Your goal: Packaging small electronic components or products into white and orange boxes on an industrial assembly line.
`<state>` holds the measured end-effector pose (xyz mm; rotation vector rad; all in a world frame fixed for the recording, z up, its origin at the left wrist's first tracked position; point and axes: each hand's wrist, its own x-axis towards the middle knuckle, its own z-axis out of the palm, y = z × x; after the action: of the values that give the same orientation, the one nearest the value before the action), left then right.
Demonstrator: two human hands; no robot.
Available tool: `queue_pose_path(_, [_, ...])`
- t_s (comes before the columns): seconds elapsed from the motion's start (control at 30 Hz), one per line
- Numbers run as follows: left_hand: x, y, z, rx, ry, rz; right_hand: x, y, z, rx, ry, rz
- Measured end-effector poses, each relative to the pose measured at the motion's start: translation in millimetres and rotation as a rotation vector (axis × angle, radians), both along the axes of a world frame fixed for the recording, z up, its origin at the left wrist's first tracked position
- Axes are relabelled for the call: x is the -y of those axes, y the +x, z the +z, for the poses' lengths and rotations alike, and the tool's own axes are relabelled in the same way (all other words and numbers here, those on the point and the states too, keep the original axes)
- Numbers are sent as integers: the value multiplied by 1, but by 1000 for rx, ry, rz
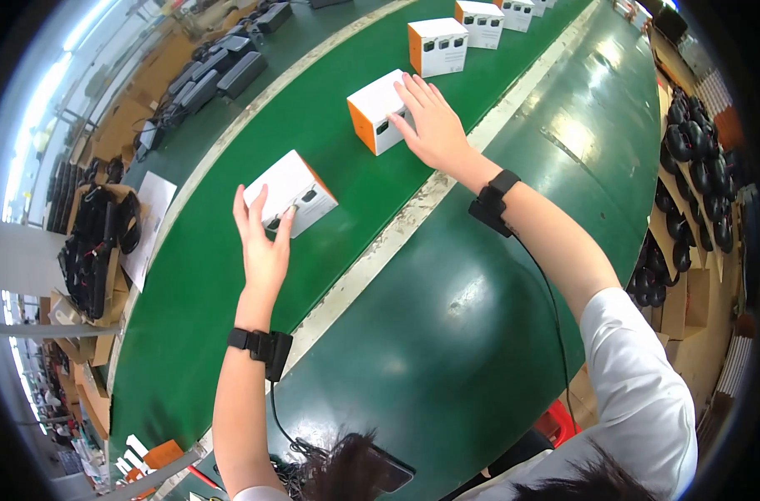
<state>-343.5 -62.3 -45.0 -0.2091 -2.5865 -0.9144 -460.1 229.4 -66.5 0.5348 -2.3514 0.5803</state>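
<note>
Two white cardboard boxes with orange ends and small printed pictures are under my hands on a green conveyor belt (229,209). My left hand (265,250) grips the left end of the nearer box (290,185), thumb on its front face and fingers along its far side. Farther up the belt, my right hand (436,129) spans the right end of the second box (375,104). Its fingers stretch to the far top edge, while the thumb lies on the near edge. Both boxes rest on the belt. Black straps with cabled modules circle both wrists.
More such boxes (438,46) stand in a row farther up the belt. A dark green worktop (446,309) adjoins the belt's near side. Black devices (217,71) lie beyond the belt. Racks of dark round parts (693,159) stand at right; a red stool (555,423) is below.
</note>
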Motion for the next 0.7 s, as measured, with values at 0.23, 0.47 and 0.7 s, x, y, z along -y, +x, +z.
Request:
queue_pose_path(0.23, [-18, -12, -5, -92, -32, 37, 2, -9, 4, 38, -5, -19])
queue_pose_path(0.47, [-61, -43, -9, -72, 150, 82, -32, 73, 0, 423, -247, -119])
queue_pose_path(0.7, [-116, -83, -9, -137, 167, 32, -88, 126, -18, 513, 84, -84])
